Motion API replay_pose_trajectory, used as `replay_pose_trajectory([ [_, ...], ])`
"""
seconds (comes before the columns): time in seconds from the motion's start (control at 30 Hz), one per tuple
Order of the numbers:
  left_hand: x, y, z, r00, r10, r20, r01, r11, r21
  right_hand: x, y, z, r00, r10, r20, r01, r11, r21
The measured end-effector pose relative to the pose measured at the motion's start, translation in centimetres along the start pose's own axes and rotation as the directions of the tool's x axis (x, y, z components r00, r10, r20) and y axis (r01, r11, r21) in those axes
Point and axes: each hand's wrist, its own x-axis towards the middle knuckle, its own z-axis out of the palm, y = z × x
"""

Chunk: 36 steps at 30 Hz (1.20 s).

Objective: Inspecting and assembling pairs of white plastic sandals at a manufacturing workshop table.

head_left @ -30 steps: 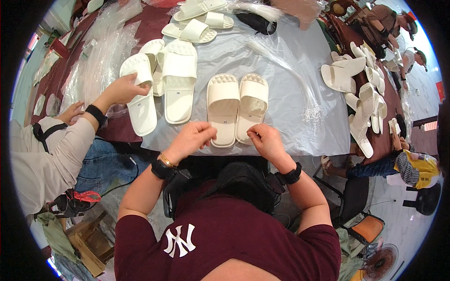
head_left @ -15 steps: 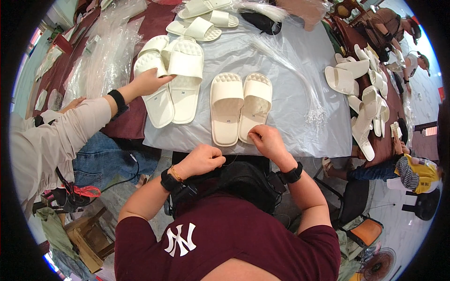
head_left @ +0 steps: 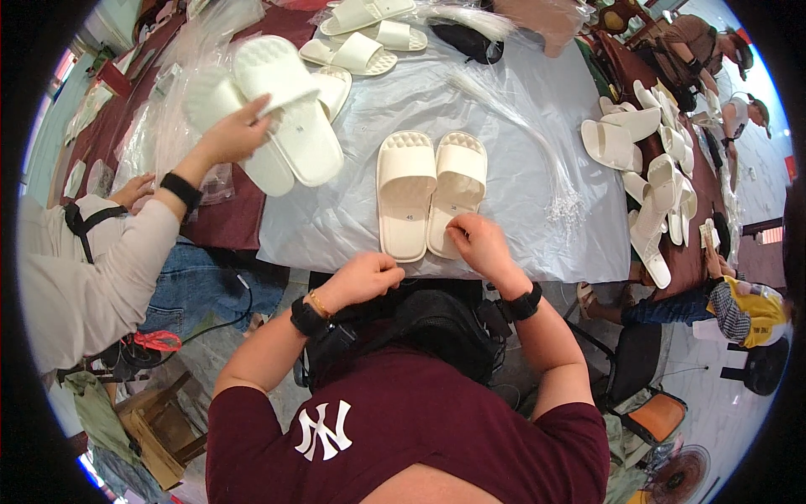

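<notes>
A pair of cream slippers lies side by side before me, a left slipper (head_left: 403,220) and a right slipper (head_left: 442,227), heels toward me. My right hand (head_left: 481,246) is at the heel of the right slipper, thumb and fingers pinched together. Whatever it may hold is too fine or hidden to name. Just off the table's front edge, below the left slipper, my left hand (head_left: 367,277) is closed with its fingertips together. Its contents, if any, cannot be made out either.
At left a co-worker's hand (head_left: 238,133) holds another pair of pale slippers (head_left: 308,151). More slippers (head_left: 359,52) lie at the back, beside a bundle of thin white ties (head_left: 520,118). Clear plastic bags (head_left: 172,109) lie far left. Slippers (head_left: 659,202) are heaped on the right table.
The co-worker has lifted the pair of slippers and moved it up and left, uncovering another slipper. My left hand has risen slightly; my right hand has moved a little up.
</notes>
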Motion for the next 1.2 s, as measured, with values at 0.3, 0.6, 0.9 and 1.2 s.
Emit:
replay_pose_trajectory([
  [0.3, 5.8, 2.1, -2.0, 0.982, -0.060, -0.180, 0.027, 0.983, -0.181, 1.3, 0.4, -0.2, 0.984, 0.010, -0.179, 0.002, 0.997, 0.071],
  [0.6, 8.7, 2.9, -3.1, 0.943, -0.051, -0.329, -0.048, 0.958, -0.284, -0.5, -0.3, -0.3, 0.989, 0.050, -0.137, -0.031, 0.991, 0.132],
  [0.9, 8.0, 2.3, -4.5, 0.919, -0.033, -0.393, -0.001, 0.996, -0.085, 0.7, -0.5, -0.6, 0.995, 0.097, -0.003, -0.096, 0.988, 0.124],
  [1.2, 11.7, -0.1, -10.1, 0.719, 0.151, -0.679, -0.081, 0.988, 0.135, 1.1, -0.9, -0.6, 0.994, 0.112, 0.007, -0.112, 0.990, 0.087],
])
